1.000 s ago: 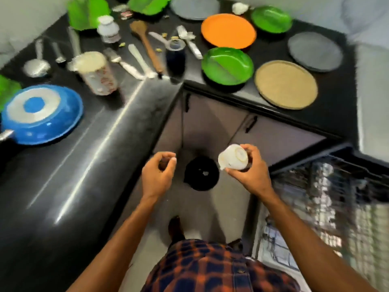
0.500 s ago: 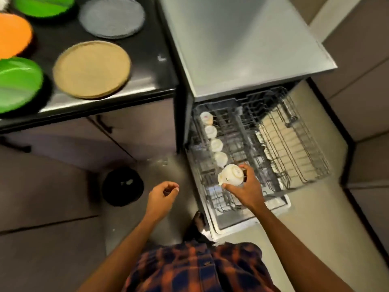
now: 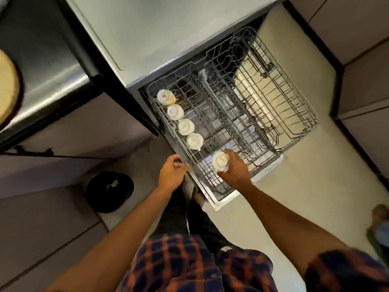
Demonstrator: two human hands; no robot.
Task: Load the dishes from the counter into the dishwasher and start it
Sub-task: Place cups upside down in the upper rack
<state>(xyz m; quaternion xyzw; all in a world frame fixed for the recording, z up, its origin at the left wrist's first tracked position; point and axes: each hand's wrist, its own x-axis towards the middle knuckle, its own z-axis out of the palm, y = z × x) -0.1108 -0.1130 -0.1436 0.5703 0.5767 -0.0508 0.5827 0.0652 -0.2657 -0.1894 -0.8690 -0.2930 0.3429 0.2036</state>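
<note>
The right hand (image 3: 235, 171) held a white cup (image 3: 220, 162) upside down over the near end of the rack (image 3: 223, 114), beside four cups (image 3: 195, 141) in a row. The left hand (image 3: 171, 175) was loosely curled, holding nothing. Let go crooked, the cup could tip and bump its neighbour

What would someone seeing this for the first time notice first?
The pulled-out dishwasher rack in the middle, with four white cups upside down in a row along its left edge. At the row's near end the right hand holds a fifth cup, bottom up, over the rack. The left hand hovers empty beside the rack's near corner.
</note>
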